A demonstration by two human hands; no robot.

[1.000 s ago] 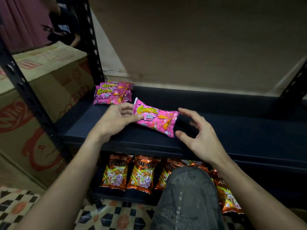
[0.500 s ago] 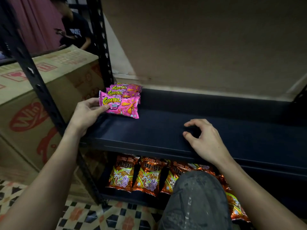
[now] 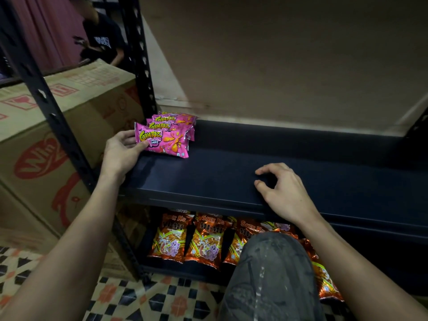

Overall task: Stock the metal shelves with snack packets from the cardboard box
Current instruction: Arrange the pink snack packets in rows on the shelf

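Note:
A pink snack packet [image 3: 165, 142] lies at the left end of the dark metal shelf [image 3: 231, 181], leaning against two more pink packets [image 3: 172, 122] stacked behind it. My left hand [image 3: 122, 151] grips the front packet's left end, thumb on its face. My right hand [image 3: 283, 191] rests on the shelf's front part with fingers loosely curled, holding nothing. A large closed cardboard box [image 3: 46, 135] with red print stands left of the shelf frame.
Orange snack packets [image 3: 203, 242] line the lower shelf. A black perforated upright [image 3: 58, 126] stands between box and shelf; another upright [image 3: 141, 56] is behind. My knee [image 3: 271, 274] is in front of the lower shelf. A person [image 3: 102, 38] sits behind the box. Patterned tiles [image 3: 139, 300] cover the floor.
My left hand carried the pink packet from the shelf's middle to its left end and set it against the stacked packets. My right hand let go and came down on the shelf.

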